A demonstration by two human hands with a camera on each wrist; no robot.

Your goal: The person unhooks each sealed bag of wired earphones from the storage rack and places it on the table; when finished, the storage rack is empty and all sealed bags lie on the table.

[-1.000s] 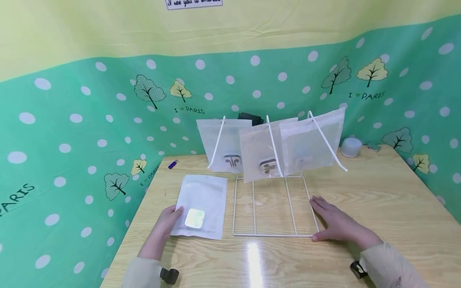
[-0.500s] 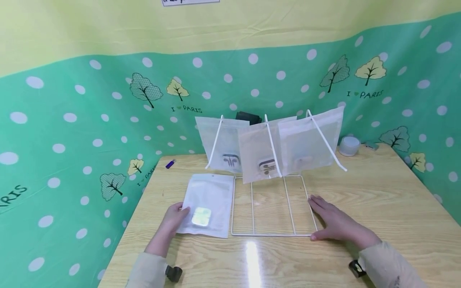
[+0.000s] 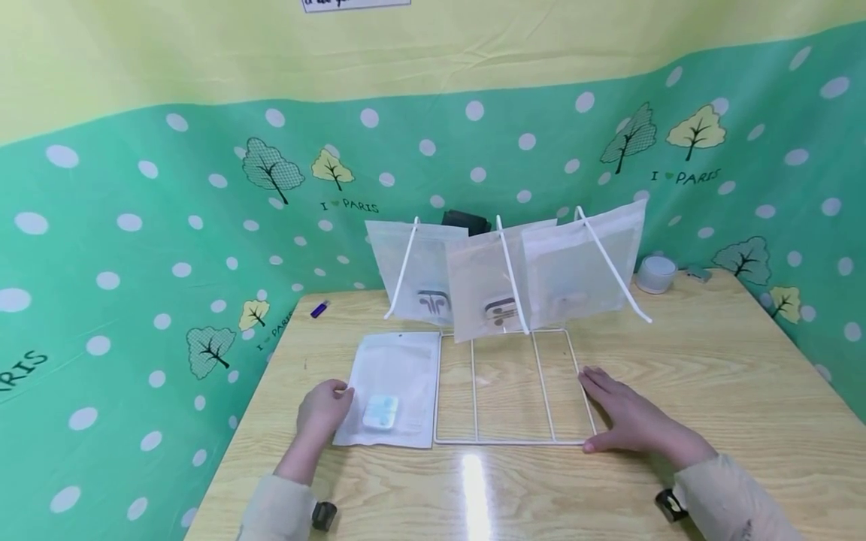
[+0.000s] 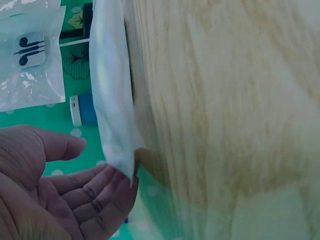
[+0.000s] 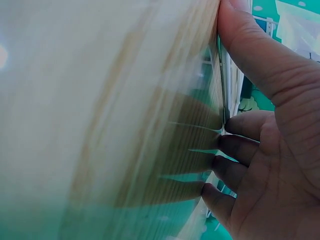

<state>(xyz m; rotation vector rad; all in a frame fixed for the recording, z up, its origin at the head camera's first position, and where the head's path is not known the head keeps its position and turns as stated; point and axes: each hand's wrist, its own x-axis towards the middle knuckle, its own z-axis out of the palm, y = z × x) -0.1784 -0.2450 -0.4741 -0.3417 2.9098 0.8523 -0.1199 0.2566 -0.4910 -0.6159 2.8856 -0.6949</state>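
Both hands are down on the wooden worktop (image 3: pixel 676 376): the right hand (image 3: pixel 625 417) lies flat, fingers straight and released, along the right edge of the white wire rack (image 3: pixel 514 387), fingertips aimed at eleven o'clock. The left hand (image 3: pixel 323 406) grasps the near-left edge of the flat pouch (image 3: pixel 395 387), fingers curled against it. That pouch lies just left of the rack base, long axis running twelve to six, with a small pale square case (image 3: pixel 380 412) inside near its six o'clock end. At twelve, three hanging pouches (image 3: pixel 504 270) sit on the rack's prongs; two show earphones (image 3: pixel 433 302).
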